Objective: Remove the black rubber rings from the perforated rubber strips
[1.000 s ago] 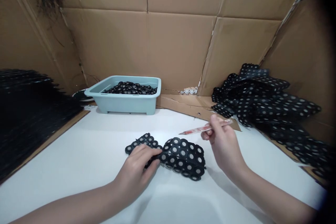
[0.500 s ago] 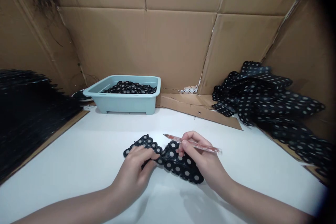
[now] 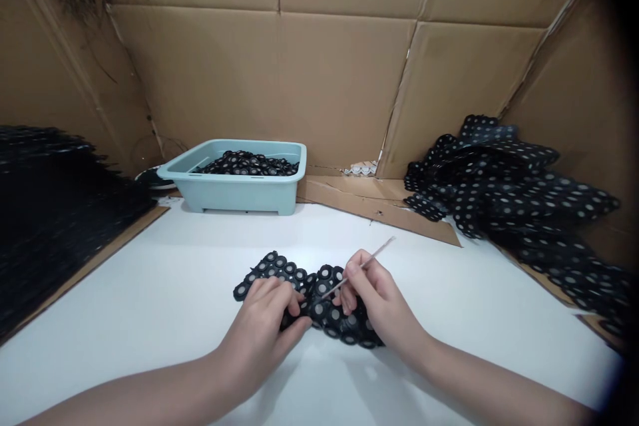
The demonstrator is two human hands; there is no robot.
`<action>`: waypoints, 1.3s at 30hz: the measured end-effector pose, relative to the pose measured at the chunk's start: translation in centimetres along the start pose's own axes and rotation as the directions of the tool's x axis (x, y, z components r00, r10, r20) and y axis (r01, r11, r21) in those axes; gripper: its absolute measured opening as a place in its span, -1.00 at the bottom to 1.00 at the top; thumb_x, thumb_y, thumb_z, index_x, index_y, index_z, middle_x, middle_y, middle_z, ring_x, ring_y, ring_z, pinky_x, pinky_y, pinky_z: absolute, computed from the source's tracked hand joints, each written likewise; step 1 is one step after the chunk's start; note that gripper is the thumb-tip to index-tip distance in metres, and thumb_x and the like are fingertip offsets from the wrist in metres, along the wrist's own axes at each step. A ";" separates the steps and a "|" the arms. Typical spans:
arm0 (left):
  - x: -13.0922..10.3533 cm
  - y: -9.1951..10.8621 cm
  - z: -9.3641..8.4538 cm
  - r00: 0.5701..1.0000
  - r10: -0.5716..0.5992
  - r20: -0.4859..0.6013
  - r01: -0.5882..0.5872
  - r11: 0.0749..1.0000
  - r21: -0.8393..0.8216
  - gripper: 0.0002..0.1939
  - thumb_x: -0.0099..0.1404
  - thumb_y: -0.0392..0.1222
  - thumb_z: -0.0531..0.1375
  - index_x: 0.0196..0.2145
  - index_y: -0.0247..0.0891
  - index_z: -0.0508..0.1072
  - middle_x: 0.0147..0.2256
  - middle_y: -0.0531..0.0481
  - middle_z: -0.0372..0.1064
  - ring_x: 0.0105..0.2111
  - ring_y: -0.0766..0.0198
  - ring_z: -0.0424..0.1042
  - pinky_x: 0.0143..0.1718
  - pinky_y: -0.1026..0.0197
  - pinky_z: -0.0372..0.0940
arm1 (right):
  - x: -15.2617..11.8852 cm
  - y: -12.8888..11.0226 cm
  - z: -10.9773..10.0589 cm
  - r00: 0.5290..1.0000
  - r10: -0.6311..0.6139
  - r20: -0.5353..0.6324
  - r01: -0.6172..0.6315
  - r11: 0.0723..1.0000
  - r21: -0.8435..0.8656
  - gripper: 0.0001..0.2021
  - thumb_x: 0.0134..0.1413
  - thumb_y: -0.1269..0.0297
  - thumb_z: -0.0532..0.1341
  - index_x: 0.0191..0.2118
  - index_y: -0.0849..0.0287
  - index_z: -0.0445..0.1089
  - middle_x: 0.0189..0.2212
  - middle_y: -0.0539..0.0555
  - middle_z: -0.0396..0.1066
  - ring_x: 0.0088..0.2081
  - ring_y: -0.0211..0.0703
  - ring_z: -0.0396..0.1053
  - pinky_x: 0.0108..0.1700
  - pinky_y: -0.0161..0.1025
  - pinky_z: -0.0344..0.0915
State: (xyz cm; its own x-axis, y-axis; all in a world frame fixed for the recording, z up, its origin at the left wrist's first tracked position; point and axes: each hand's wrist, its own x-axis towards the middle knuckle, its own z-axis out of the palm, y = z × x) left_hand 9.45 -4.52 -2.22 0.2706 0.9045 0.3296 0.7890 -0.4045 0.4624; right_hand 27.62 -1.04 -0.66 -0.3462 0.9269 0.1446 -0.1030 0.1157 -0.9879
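A black piece covered with round grey dots [image 3: 335,314] lies on the white table between my hands, narrowed at its middle. My left hand [image 3: 267,316] grips its left part near that narrow middle, thumb and fingers drawn together. Held in my right hand [image 3: 379,299] is a thin pointed tool [image 3: 382,247]. The tool slants down to the left, its lower end at the piece just right of the middle. My right hand's lower fingers rest on the right part of the piece.
A light blue tub [image 3: 239,194] holding dotted black pieces stands at the back of the white table [image 3: 150,279]. Dark stacked material [image 3: 54,213] fills the left side. A heap of dotted black material [image 3: 499,180] lies at the right. Cardboard walls [image 3: 344,80] surround the table.
The tool has swung from lying nearly flat, tip leftward, to a steep slant with its lower end at the piece. My left thumb has shifted slightly right and down.
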 end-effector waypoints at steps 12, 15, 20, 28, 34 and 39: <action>0.3 0.0 -0.2 0.992 -0.117 0.052 0.121 0.990 -0.073 -0.87 0.11 -0.24 0.12 -0.33 -0.18 0.26 -0.32 0.02 0.25 -0.26 0.16 0.21 -0.26 0.13 0.18 | -0.1 0.1 0.0 0.998 0.028 0.054 -0.011 0.958 -0.287 -0.77 0.19 0.15 -0.13 -0.43 0.15 0.02 -0.61 -0.07 0.12 -0.44 -0.24 0.22 -0.31 -0.28 0.14; 0.4 -0.2 0.0 0.989 -0.124 0.080 0.129 0.990 -0.063 -0.84 0.13 -0.20 0.11 -0.28 -0.17 0.29 -0.27 0.00 0.24 -0.19 0.14 0.19 -0.19 0.09 0.16 | 0.0 0.2 0.0 0.997 0.047 0.058 -0.022 0.931 -0.364 -0.78 0.19 0.16 -0.14 -0.41 0.15 0.04 -0.59 -0.07 0.14 -0.45 -0.24 0.22 -0.34 -0.28 0.13; 0.3 -0.3 0.0 0.986 -0.116 0.116 0.121 0.992 -0.037 -0.83 0.14 -0.16 0.11 -0.27 -0.16 0.31 -0.22 -0.01 0.21 -0.17 0.12 0.18 -0.16 0.07 0.16 | 0.0 0.4 0.0 0.994 0.083 0.067 -0.044 0.894 -0.447 -0.80 0.18 0.17 -0.13 -0.37 0.15 0.06 -0.54 -0.05 0.21 -0.46 -0.25 0.21 -0.38 -0.29 0.13; 1.0 -0.9 -1.7 0.964 -0.081 0.253 0.098 0.994 -0.054 -0.67 0.00 -0.20 0.24 -0.23 -0.15 0.30 -0.19 0.03 0.19 -0.21 0.18 0.26 -0.26 0.19 0.23 | -0.1 1.0 0.0 0.992 0.083 0.091 -0.043 0.927 -0.371 -0.80 0.19 0.14 -0.13 -0.34 0.15 0.06 -0.51 -0.05 0.25 -0.52 -0.31 0.19 -0.37 -0.29 0.18; 1.4 -1.5 -1.8 0.941 0.198 0.275 -0.249 0.954 0.165 -0.81 0.18 -0.19 0.10 -0.22 -0.23 0.32 -0.28 -0.03 0.26 -0.28 0.21 0.29 -0.29 0.20 0.23 | -0.1 1.5 0.0 0.994 0.067 0.083 -0.039 0.954 -0.298 -0.79 0.18 0.11 -0.12 -0.31 0.14 0.05 -0.49 -0.04 0.26 -0.54 -0.34 0.17 -0.39 -0.31 0.19; 1.8 -2.1 -0.4 0.861 0.444 0.247 -0.509 0.744 0.434 -0.78 0.29 -0.26 -0.10 -0.40 -0.31 0.30 -0.47 -0.03 0.23 -0.45 0.22 0.23 -0.45 0.18 0.15 | 0.0 2.0 0.1 0.995 0.075 0.060 -0.057 0.961 -0.269 -0.78 0.17 0.09 -0.11 -0.31 0.14 0.06 -0.50 -0.05 0.26 -0.55 -0.35 0.17 -0.39 -0.31 0.19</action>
State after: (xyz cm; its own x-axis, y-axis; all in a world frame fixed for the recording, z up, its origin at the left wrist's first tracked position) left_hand 8.12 -2.07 -2.28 0.7201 0.6323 0.2856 0.6885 -0.7023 -0.1811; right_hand 27.33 -0.89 -2.61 -0.4083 0.9099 0.0728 0.1715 0.1548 -0.9730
